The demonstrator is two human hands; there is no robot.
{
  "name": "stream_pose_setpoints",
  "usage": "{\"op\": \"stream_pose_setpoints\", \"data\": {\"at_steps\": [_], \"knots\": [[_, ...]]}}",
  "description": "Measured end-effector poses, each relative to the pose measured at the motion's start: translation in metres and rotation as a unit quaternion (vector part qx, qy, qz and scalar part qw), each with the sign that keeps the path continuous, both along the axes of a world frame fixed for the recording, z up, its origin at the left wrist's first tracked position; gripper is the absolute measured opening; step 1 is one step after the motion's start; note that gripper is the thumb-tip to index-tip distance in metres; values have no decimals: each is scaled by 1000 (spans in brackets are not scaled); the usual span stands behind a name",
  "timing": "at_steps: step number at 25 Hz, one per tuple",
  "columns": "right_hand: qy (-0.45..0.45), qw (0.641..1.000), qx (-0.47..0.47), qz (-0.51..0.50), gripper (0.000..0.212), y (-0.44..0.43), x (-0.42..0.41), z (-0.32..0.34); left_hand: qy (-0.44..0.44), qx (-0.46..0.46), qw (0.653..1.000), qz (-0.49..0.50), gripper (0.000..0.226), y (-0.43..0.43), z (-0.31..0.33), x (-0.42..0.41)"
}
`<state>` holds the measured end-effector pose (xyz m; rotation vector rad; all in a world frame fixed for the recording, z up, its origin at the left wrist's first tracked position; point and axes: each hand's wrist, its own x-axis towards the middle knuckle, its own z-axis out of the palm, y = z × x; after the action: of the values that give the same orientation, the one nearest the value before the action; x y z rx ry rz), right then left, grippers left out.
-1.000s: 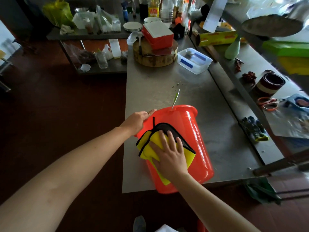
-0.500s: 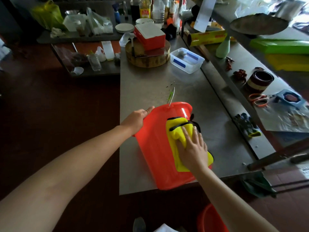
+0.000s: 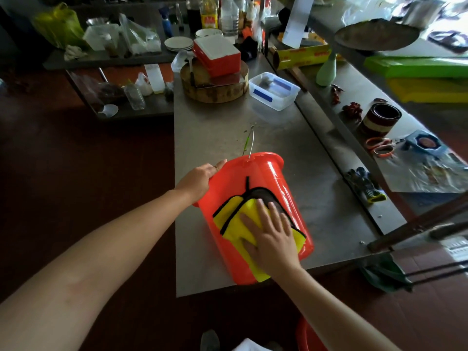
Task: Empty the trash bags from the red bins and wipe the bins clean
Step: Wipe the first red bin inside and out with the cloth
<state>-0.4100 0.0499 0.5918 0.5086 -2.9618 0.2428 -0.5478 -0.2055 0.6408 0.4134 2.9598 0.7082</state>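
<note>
A red bin (image 3: 278,183) lies on its side on the steel table (image 3: 210,138), its open end pointing away from me. My left hand (image 3: 200,179) grips the bin's rim on the left side. My right hand (image 3: 272,236) lies flat with straight fingers on a yellow cloth with black edging (image 3: 231,219), pressing it against the bin's outer wall. A second red bin (image 3: 307,336) shows partly at the bottom edge, on the floor.
Behind the bin stand a round wooden chopping block (image 3: 215,91) with a red and white box on it, and a clear plastic container (image 3: 274,91). Gloves (image 3: 364,184), scissors (image 3: 379,146) and a roll of tape (image 3: 381,119) lie along the right shelf. Dark floor lies to the left.
My right hand slid the cloth back from the bin's right side to its upper middle wall. The left hand stayed on the rim.
</note>
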Motion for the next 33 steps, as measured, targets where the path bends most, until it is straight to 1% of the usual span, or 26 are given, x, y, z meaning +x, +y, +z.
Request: {"op": "stream_pose_setpoints", "data": {"at_steps": [2,3,5,6,7,8,9,10,12,13,15,17,19,22,27,30,33], "knots": [[-20,994,-84,-70,57,33,-8,-1,2,3,1000,2,62,-1,0,2],[-55,983,-134,-114,55,49,-12,-2,0,1,1000,6,62,-1,1,2],[-161,937,-240,-196,53,74,-19,-4,-5,-2,1000,13,62,3,3,2],[-196,914,-280,-218,52,82,-22,-6,-6,-3,1000,15,62,6,5,1],[-209,901,-305,-226,52,85,-24,-7,-7,-6,1000,17,63,10,7,0],[-203,898,-317,-226,52,85,-22,-7,-9,-9,1000,19,64,14,8,-2],[-182,906,-312,-221,53,81,-18,-6,-13,-14,1000,22,65,18,10,-3],[-149,923,-283,-212,56,75,-12,-5,-18,-18,999,24,66,20,11,-4],[-66,968,-171,-173,64,55,6,-5,-24,-23,999,25,67,23,13,-7],[-36,983,-114,-142,65,44,17,-7,-24,-26,999,23,67,24,13,-7],[-7,997,-33,-69,62,23,32,-11,-24,-30,999,21,68,26,14,-8],[-3,1000,13,-21,61,14,41,-17,-26,-25,999,27,70,26,14,-8],[-8,999,28,-19,60,10,39,-15,-19,-22,999,29,70,25,13,-6],[-33,998,26,-35,59,1,19,-5,-5,-12,1000,15,67,23,13,-7],[-64,997,11,-52,58,-42,-57,21,-13,-14,1000,4,71,20,17,-12],[-90,994,7,-67,59,-66,-94,31,-33,-17,999,2,71,18,19,-14],[-80,995,10,-61,62,-65,-94,31,-34,-13,999,-10,70,14,19,-15]]}}
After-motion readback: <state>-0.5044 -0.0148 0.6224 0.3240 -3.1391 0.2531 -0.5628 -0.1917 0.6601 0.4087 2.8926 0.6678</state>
